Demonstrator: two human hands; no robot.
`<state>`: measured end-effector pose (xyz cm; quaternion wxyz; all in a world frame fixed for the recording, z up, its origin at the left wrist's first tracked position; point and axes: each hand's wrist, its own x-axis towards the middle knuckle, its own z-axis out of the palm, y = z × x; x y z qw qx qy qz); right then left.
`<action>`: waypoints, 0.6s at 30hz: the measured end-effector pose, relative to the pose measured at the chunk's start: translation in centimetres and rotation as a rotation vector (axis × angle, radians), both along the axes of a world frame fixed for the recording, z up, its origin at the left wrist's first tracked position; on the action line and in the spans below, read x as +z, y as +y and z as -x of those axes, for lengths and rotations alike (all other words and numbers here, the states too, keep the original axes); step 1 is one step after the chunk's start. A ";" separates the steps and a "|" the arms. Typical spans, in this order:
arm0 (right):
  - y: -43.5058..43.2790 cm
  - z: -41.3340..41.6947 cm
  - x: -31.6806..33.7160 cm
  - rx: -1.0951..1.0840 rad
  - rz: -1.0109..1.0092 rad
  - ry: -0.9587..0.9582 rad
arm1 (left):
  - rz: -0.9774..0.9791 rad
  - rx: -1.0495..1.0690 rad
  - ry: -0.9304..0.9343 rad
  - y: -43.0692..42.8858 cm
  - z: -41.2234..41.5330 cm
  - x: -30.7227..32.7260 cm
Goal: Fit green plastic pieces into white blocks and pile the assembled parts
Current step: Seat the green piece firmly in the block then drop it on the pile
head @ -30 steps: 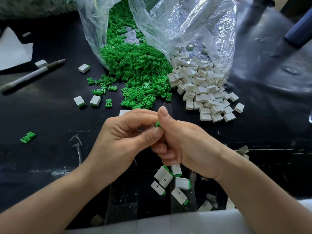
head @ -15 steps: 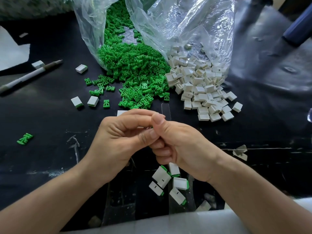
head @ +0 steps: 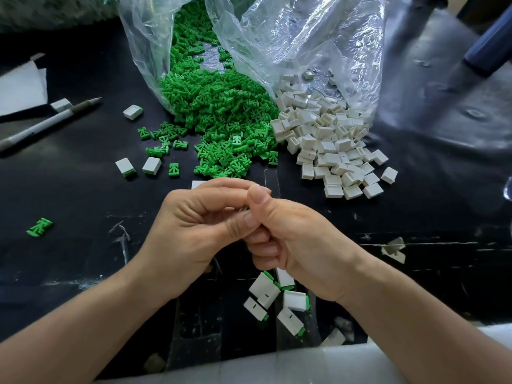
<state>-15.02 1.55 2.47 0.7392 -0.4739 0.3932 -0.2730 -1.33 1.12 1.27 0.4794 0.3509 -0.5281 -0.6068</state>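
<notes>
Just this side of the heap of green plastic pieces point(head: 219, 115), left hand point(head: 191, 231) and right hand point(head: 302, 239) meet, fingers clenched on a part hidden between them; a press-fit, I judge. Next: seat it, then drop it on the assembled white-and-green blocks point(head: 266, 293) farther from that heap.

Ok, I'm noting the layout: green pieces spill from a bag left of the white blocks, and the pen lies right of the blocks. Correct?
No: the pen lies left of the green pieces, not right of the white blocks, as the head view shows. The rest holds.
</notes>
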 end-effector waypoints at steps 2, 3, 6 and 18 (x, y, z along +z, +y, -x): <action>-0.1 0.0 0.0 0.004 0.000 -0.012 | -0.005 0.002 0.001 0.0 0.0 0.0; -0.1 0.0 -0.1 0.008 -0.009 -0.023 | -0.008 0.002 0.001 0.0 0.0 0.0; 0.1 0.0 -0.4 -0.025 -0.030 -0.037 | 0.003 -0.005 -0.035 -0.1 -0.2 -0.1; -0.9 0.8 0.0 -0.002 -0.118 -0.079 | -0.055 0.007 -0.028 -0.3 -0.3 -0.1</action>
